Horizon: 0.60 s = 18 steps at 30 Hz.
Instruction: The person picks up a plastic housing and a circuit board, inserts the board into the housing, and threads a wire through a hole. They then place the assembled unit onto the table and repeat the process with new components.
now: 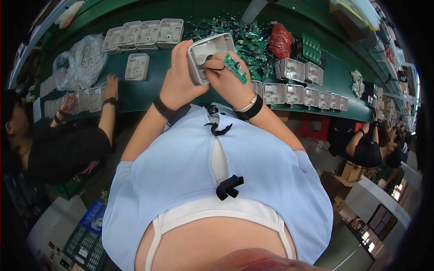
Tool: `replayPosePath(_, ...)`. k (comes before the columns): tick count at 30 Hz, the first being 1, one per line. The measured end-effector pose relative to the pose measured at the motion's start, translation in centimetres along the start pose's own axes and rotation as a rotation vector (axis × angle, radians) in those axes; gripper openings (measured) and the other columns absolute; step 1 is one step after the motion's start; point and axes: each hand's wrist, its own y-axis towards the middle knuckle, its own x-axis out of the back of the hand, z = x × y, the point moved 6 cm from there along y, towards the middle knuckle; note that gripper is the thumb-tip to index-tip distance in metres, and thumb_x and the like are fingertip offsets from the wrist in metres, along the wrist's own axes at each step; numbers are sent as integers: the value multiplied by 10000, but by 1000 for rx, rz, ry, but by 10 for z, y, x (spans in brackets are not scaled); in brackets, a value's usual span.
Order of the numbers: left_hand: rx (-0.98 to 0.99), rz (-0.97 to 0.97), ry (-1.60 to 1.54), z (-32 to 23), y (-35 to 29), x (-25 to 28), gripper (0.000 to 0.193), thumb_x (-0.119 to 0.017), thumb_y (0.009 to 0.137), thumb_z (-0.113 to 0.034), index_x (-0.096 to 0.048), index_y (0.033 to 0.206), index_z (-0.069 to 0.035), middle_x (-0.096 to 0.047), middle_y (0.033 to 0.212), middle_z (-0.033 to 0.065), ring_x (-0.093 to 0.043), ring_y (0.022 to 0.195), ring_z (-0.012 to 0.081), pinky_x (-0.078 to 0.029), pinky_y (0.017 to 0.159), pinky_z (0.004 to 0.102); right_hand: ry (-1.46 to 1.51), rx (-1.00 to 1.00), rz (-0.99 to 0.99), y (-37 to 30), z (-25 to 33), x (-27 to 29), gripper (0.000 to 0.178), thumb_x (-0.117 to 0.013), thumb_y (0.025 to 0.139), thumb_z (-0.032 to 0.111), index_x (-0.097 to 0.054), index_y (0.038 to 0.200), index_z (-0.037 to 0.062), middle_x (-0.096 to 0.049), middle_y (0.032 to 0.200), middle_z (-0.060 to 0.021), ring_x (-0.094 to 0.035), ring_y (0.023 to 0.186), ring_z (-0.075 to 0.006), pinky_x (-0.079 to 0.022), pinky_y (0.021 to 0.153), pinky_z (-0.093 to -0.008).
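Observation:
My left hand (178,74) is wrapped round the left side of an open, light-grey plastic housing (221,41), tilted above the bench. My right hand (230,86) is at the housing's near right side, its thumb and fingers closed and partly inside. A green circuit board (235,68) lies against the back of the right fingers. Dark wire (214,68) runs from near it toward the fingertips. Inside the housing, a small dark round part (209,58) shows beside the fingers. The fingertips' exact grip is partly hidden.
Loose circuit boards (257,54) are heaped behind my hands, beside a red bag (280,41). More housings (273,93) line the bench's front edge at right; others (148,34) stand back left. A clear bag (86,61) holds small pale parts. Co-workers' hands (110,88) work at left.

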Motion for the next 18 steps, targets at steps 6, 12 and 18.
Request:
replayPosePath(6,16,36,-38,16,-2,1,1009,-838,653,-71,-316,1516,-61,-408,1472,170,-531,1322,316,-526,1028,395,755,-488,55,-20,-32,-2,301,-722,899,85,-684,1195,44,-697,1148,-61,-657,1012,-196,-525,876,-336)
replayPosePath(12,26,21,-8,18,-2,0,1009,-834,639,-95,-320,1506,-58,-398,1481,193,-499,1341,371,-490,1065,414,1474,-616,1,-26,-68,12,394,-724,926,98,-635,1299,9,-676,1238,-82,-636,1078,-150,-517,933,-317)
replayPosePath(18,16,-3,64,12,-1,1,1004,-831,637,-121,-322,1500,-53,-402,1478,208,-488,1344,405,-474,1073,423,1101,-708,62,-36,-78,23,317,-738,915,65,-684,1220,-1,-719,1164,-77,-645,1096,-155,-523,948,-317)
